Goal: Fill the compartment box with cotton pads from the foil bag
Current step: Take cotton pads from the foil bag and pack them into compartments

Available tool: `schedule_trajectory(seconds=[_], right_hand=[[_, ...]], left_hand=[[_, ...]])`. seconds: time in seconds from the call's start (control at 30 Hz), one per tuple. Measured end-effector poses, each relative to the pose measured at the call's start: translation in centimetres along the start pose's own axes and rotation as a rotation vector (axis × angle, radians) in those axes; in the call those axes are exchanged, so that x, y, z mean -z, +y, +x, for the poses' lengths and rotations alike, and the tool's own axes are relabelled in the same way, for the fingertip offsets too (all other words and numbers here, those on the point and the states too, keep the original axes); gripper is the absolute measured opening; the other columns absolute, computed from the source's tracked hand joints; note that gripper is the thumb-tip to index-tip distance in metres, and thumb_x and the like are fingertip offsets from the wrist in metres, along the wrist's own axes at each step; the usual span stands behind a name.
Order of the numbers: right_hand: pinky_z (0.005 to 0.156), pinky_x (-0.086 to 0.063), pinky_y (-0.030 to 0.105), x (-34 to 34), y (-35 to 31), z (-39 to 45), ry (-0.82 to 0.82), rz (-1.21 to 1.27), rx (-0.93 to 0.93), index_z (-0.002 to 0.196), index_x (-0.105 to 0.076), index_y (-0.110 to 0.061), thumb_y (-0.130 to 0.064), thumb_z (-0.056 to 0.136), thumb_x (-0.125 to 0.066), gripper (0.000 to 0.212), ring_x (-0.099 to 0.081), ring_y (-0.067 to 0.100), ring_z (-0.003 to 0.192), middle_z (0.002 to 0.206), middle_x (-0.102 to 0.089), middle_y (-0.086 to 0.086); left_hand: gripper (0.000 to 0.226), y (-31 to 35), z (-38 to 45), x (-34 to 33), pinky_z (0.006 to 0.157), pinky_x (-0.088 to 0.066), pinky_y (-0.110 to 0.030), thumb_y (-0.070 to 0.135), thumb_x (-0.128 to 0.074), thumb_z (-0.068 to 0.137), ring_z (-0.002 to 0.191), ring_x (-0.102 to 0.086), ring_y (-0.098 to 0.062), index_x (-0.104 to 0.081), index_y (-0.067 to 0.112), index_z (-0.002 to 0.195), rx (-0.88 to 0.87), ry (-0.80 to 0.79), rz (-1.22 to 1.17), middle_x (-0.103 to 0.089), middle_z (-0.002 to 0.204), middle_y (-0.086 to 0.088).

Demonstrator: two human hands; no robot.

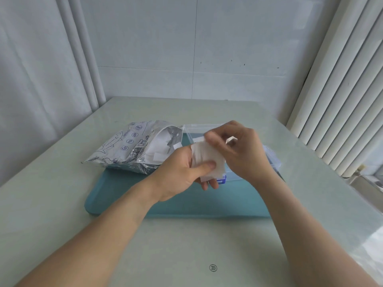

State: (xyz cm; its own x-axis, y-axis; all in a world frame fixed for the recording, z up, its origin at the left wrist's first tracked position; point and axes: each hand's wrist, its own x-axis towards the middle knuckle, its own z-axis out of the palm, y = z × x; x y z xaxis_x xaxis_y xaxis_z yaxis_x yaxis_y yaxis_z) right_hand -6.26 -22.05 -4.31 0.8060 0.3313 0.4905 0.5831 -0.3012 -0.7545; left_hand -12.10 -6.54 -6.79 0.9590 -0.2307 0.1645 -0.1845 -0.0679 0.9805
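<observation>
Both hands meet above the clear compartment box (271, 160): the left hand (180, 172) grips a stack of white cotton pads (207, 160) with thumb on top; the right hand (240, 150) pinches the stack's far edge. Left of the box lies the open foil bag (132, 148), more pads inside; both rest on a teal mat (207, 201).

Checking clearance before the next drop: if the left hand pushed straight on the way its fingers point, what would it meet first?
Probably the right hand, which pinches the far side of the stack of cotton pads that the left hand grips. Just behind lies the clear compartment box; depth between them is hard to judge from this one view.
</observation>
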Motion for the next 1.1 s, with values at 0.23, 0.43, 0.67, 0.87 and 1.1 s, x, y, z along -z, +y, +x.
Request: schedule_trajectory(seconds=[0.23,0.43,0.67,0.87,1.1], right_hand=[[0.058,-0.046,0.026,3.1,1.5,0.5,-0.211,0.185,-0.171,0.086,-0.074,-0.006,-0.016,0.089,-0.074,0.010,-0.057,0.013,0.060,0.069,-0.069,0.001],[0.058,-0.041,0.028,4.8,2.0,1.1,0.052,0.444,-0.199,0.078,-0.072,-0.015,-0.019,0.088,-0.073,0.011,-0.046,0.016,0.055,0.063,-0.059,0.000],[0.056,-0.042,0.016,1.4,0.7,0.1,-0.169,0.213,-0.110,0.078,-0.073,-0.010,-0.014,0.086,-0.078,0.010,-0.053,0.009,0.053,0.064,-0.067,-0.002],[0.065,-0.045,0.019,-2.0,0.8,-0.3,0.033,0.052,-0.027,0.095,-0.069,-0.024,-0.030,0.085,-0.079,0.016,-0.057,0.006,0.076,0.091,-0.062,-0.005],[0.076,-0.048,0.010,-1.3,-0.8,-1.1,-0.165,0.129,0.033,0.118,-0.069,-0.020,-0.032,0.104,-0.047,0.029,-0.063,-0.004,0.092,0.120,-0.062,0.001]], left_hand=[[0.018,0.5,0.1,0.5,0.054,-0.049,-0.025,0.001,-0.050,0.100,0.067,-0.069,-0.028,-0.059,-0.004,0.115,0.060,0.046,-0.148,-0.069,0.099,-0.023],[0.021,0.3,0.3,0.9,0.050,-0.045,-0.027,-0.002,-0.049,0.099,0.066,-0.068,-0.032,-0.059,-0.005,0.117,0.095,0.171,-0.146,-0.073,0.105,-0.023],[0.028,1.2,-0.1,0.6,0.046,-0.044,-0.028,0.013,-0.050,0.089,0.053,-0.064,-0.030,-0.062,-0.004,0.106,0.115,0.042,-0.260,-0.071,0.085,-0.023],[0.052,1.3,-0.1,1.2,0.052,-0.042,-0.032,0.044,-0.052,0.088,0.053,-0.052,-0.028,-0.066,-0.001,0.109,0.103,0.076,-0.396,-0.061,0.076,-0.016],[0.023,1.4,-0.1,1.1,0.056,-0.049,-0.030,0.028,-0.071,0.082,0.069,-0.058,-0.026,-0.066,0.010,0.096,0.205,-0.021,-0.577,-0.058,0.087,-0.012]])
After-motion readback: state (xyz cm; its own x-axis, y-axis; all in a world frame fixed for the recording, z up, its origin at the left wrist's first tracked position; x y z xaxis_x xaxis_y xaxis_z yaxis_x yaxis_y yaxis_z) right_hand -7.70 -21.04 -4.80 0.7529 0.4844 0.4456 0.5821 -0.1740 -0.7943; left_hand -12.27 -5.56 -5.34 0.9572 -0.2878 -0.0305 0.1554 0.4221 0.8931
